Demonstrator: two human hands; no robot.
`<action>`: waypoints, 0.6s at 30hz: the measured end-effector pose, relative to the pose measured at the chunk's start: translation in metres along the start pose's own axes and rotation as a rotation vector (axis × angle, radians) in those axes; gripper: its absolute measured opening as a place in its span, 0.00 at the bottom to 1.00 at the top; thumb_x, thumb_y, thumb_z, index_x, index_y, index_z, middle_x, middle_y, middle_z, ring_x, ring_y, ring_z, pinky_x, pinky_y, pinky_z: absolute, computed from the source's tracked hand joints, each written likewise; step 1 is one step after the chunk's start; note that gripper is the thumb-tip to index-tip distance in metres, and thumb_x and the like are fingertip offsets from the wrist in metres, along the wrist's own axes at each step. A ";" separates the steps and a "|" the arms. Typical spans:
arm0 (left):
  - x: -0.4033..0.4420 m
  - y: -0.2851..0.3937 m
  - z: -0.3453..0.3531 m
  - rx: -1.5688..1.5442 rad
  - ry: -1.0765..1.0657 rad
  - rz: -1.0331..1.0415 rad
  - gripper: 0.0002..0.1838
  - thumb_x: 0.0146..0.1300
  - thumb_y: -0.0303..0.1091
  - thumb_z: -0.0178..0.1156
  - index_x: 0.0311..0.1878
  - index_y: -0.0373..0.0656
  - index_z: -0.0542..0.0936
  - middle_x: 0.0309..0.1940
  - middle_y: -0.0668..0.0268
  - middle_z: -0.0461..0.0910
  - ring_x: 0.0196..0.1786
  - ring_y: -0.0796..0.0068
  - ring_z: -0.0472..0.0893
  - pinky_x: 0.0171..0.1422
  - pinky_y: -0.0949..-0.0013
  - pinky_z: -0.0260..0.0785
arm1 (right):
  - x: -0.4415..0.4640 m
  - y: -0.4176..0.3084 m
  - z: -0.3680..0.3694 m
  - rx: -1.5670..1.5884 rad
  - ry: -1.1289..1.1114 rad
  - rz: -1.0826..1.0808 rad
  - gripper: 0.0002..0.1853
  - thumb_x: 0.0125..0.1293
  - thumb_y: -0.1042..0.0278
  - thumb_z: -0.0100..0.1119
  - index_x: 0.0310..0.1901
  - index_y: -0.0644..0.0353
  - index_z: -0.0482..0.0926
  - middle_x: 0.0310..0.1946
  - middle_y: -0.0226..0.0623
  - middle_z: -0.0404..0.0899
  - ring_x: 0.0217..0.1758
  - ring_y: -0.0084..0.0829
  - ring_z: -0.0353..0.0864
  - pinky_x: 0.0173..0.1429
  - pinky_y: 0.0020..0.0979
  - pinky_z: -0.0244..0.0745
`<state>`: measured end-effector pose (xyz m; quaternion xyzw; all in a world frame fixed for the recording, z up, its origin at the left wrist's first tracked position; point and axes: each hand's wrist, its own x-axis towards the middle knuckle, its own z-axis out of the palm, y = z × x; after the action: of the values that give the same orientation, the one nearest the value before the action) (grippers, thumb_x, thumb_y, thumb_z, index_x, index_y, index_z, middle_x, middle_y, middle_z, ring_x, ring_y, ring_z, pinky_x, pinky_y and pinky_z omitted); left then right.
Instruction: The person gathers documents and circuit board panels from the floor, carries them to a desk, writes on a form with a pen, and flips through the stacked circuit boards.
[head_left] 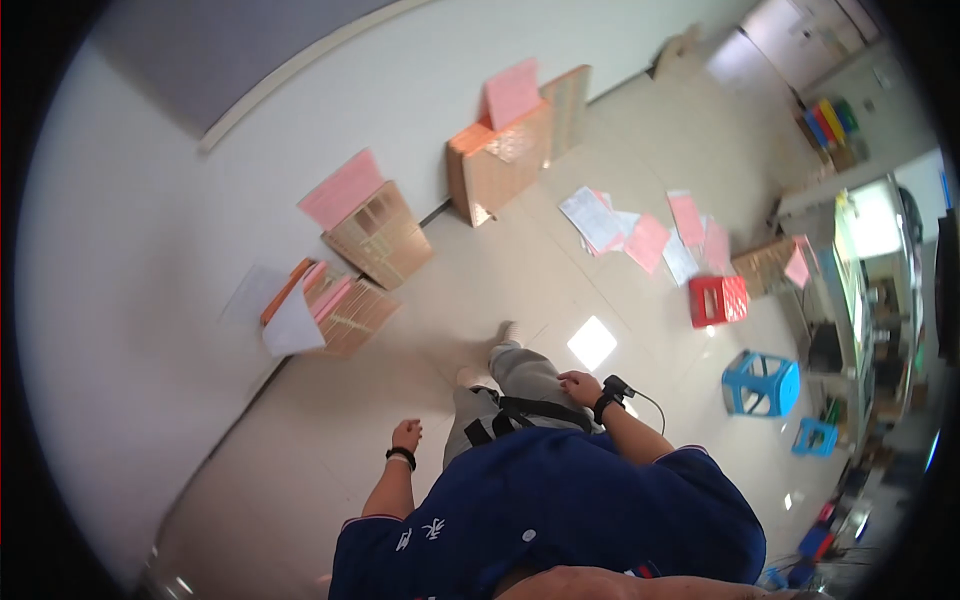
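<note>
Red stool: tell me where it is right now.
In the head view, the red stool is on the floor right of centre, beside the brown cardboard, between the scattered papers and the larger blue stool.

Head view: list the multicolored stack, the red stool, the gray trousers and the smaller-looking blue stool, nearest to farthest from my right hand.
From the right hand:
1. Gray trousers, directly beside it.
2. Red stool, ahead and right.
3. Smaller-looking blue stool, farther right.
4. Multicolored stack, far upper right.
</note>
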<state>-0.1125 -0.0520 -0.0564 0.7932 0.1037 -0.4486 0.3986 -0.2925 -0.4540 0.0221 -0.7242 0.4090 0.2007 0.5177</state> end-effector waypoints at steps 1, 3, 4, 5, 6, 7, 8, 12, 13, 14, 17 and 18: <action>-0.005 -0.004 0.000 0.039 -0.018 -0.051 0.11 0.56 0.30 0.54 0.43 0.40 0.78 0.29 0.62 0.80 0.29 0.76 0.78 0.34 0.72 0.72 | -0.003 0.019 0.002 0.099 0.068 -0.004 0.15 0.60 0.72 0.41 0.45 0.59 0.78 0.34 0.39 0.81 0.35 0.26 0.81 0.42 0.26 0.75; -0.010 -0.017 -0.002 0.119 -0.090 -0.133 0.13 0.58 0.32 0.52 0.46 0.42 0.76 0.34 0.62 0.80 0.32 0.73 0.79 0.36 0.69 0.72 | -0.002 0.064 0.007 0.252 0.140 0.050 0.15 0.60 0.72 0.41 0.45 0.59 0.78 0.33 0.39 0.80 0.34 0.27 0.80 0.41 0.26 0.75; -0.009 -0.011 -0.004 0.160 -0.144 -0.166 0.15 0.60 0.34 0.51 0.50 0.44 0.75 0.39 0.61 0.79 0.36 0.71 0.79 0.39 0.66 0.73 | -0.008 0.062 0.005 0.375 0.184 0.090 0.15 0.60 0.72 0.42 0.45 0.59 0.78 0.33 0.39 0.80 0.33 0.27 0.80 0.40 0.26 0.76; -0.007 -0.006 0.004 0.154 -0.112 -0.131 0.12 0.57 0.31 0.52 0.43 0.41 0.78 0.31 0.62 0.80 0.29 0.75 0.79 0.33 0.71 0.71 | -0.021 0.065 -0.005 0.346 0.149 0.143 0.17 0.62 0.72 0.41 0.50 0.62 0.74 0.38 0.38 0.78 0.36 0.26 0.80 0.40 0.25 0.75; -0.008 0.005 0.007 0.202 -0.151 -0.107 0.13 0.57 0.31 0.52 0.44 0.40 0.78 0.32 0.61 0.80 0.30 0.75 0.79 0.35 0.71 0.72 | -0.025 0.073 -0.006 0.374 0.174 0.164 0.17 0.61 0.72 0.41 0.50 0.61 0.74 0.37 0.39 0.79 0.35 0.26 0.79 0.39 0.25 0.75; -0.005 0.019 0.013 0.230 -0.159 -0.082 0.12 0.57 0.31 0.52 0.44 0.40 0.78 0.32 0.61 0.80 0.30 0.74 0.79 0.35 0.71 0.72 | -0.027 0.085 -0.006 0.383 0.204 0.187 0.17 0.61 0.72 0.41 0.49 0.61 0.75 0.36 0.38 0.79 0.35 0.25 0.79 0.38 0.25 0.74; -0.001 0.033 0.019 0.255 -0.167 -0.060 0.12 0.57 0.31 0.52 0.44 0.40 0.78 0.32 0.61 0.80 0.31 0.74 0.79 0.36 0.71 0.72 | -0.028 0.098 -0.006 0.390 0.232 0.213 0.16 0.61 0.72 0.41 0.49 0.61 0.75 0.35 0.37 0.79 0.35 0.25 0.79 0.37 0.25 0.74; 0.042 0.091 0.050 0.283 -0.200 0.138 0.13 0.60 0.31 0.50 0.46 0.40 0.76 0.33 0.63 0.79 0.31 0.76 0.78 0.35 0.73 0.71 | -0.028 0.133 -0.010 0.398 0.289 0.251 0.16 0.61 0.73 0.41 0.48 0.61 0.76 0.33 0.36 0.80 0.34 0.24 0.79 0.36 0.24 0.74; 0.052 0.114 0.062 0.267 -0.221 0.125 0.14 0.62 0.32 0.48 0.49 0.41 0.75 0.37 0.64 0.79 0.33 0.76 0.77 0.34 0.73 0.71 | -0.026 0.138 -0.015 0.440 0.318 0.276 0.16 0.60 0.73 0.41 0.46 0.60 0.78 0.32 0.37 0.80 0.34 0.25 0.80 0.39 0.25 0.75; 0.058 0.136 0.074 0.278 -0.218 0.131 0.14 0.62 0.32 0.48 0.49 0.41 0.75 0.37 0.64 0.79 0.33 0.76 0.77 0.34 0.73 0.71 | -0.024 0.143 -0.023 0.482 0.346 0.300 0.16 0.59 0.73 0.41 0.44 0.59 0.79 0.31 0.38 0.81 0.33 0.26 0.81 0.42 0.26 0.75; 0.064 0.209 0.122 0.247 -0.128 0.280 0.11 0.59 0.30 0.51 0.42 0.38 0.77 0.30 0.64 0.79 0.29 0.77 0.77 0.35 0.73 0.71 | -0.014 0.157 -0.060 0.564 0.308 0.280 0.16 0.61 0.73 0.41 0.47 0.59 0.77 0.34 0.37 0.80 0.33 0.25 0.79 0.38 0.25 0.74; 0.066 0.227 0.139 0.191 -0.128 0.277 0.11 0.59 0.31 0.51 0.42 0.38 0.77 0.31 0.64 0.79 0.30 0.77 0.78 0.35 0.74 0.71 | -0.009 0.162 -0.076 0.607 0.281 0.281 0.16 0.62 0.73 0.41 0.49 0.60 0.75 0.36 0.37 0.79 0.34 0.25 0.78 0.35 0.25 0.73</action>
<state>-0.0434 -0.3162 -0.0252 0.8041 -0.0753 -0.4466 0.3850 -0.4376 -0.5408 -0.0367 -0.4950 0.6126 0.0378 0.6150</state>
